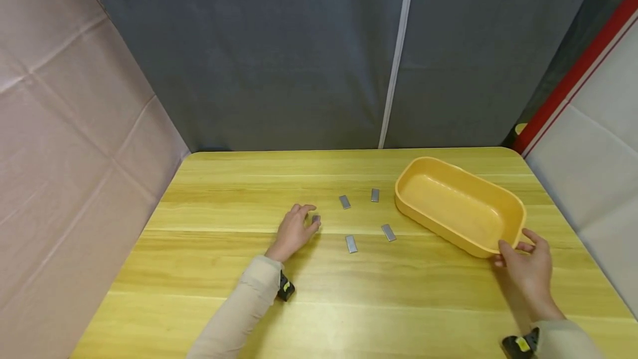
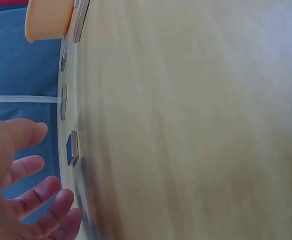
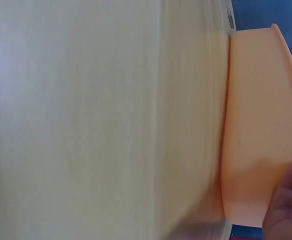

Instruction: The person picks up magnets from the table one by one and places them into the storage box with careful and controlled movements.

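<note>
My left hand [image 1: 294, 231] hovers around a small grey rectangular piece [image 1: 316, 219], its thumb and fingers apart. In the left wrist view that hand [image 2: 28, 185] is loosely spread, with a gap between it and the nearest grey piece [image 2: 72, 148]. Several similar flat pieces lie scattered on the table, among them one grey piece [image 1: 351, 244] nearer the front. At the right, my right hand [image 1: 530, 265] grips the near right corner of a yellow plastic tray [image 1: 443, 225], thumb at the rim. Nothing lies inside the tray. The right wrist view shows the thumb [image 3: 286, 192] against its side wall.
The wooden table [image 1: 319, 314] carries all of these things. A dark grey curtain [image 1: 279, 60] hangs behind its far edge. Pale cloth walls stand to the left [image 1: 75, 154] and the right [image 1: 603, 126].
</note>
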The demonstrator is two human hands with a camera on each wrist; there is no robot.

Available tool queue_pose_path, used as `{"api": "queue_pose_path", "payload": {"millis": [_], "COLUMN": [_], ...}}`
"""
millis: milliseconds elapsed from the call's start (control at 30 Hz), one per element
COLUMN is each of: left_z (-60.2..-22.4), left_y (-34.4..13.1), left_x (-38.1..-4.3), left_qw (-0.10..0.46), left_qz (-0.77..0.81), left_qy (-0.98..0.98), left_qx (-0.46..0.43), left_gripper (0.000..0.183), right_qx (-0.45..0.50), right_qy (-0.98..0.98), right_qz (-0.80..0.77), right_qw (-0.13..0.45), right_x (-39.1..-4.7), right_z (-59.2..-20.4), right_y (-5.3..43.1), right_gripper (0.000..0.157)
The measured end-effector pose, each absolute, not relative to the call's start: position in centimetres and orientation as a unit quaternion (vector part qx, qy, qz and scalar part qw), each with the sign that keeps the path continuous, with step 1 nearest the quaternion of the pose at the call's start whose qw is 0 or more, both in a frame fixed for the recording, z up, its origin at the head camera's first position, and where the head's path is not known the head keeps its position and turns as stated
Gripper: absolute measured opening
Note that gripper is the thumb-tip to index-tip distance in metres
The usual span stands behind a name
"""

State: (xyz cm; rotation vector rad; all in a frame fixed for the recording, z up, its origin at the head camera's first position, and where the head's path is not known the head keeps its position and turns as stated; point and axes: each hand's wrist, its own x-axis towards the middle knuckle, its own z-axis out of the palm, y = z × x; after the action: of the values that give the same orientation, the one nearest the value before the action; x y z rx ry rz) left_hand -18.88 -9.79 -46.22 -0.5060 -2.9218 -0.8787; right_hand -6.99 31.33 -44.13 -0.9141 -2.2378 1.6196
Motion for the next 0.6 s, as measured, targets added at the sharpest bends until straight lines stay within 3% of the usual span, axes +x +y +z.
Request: {"api": "queue_pose_path", "payload": {"millis": [600], "left_z": [-46.73], "left_y": [-9.91], "left_x": [-18.91], "left_qw": [0.005], "left_qz": [-0.299], "left_qy": [-0.941], "left_qx": [-0.156], "left_gripper": [0.041], "right_qx": [-0.366], "right_qy": [-0.663], "right_qz": [0.624], "right_qw": [0.191], "right_x": [-7.56], "right_z": [-44.76], "right_y": [30.8], "right_gripper": [0.061]}}
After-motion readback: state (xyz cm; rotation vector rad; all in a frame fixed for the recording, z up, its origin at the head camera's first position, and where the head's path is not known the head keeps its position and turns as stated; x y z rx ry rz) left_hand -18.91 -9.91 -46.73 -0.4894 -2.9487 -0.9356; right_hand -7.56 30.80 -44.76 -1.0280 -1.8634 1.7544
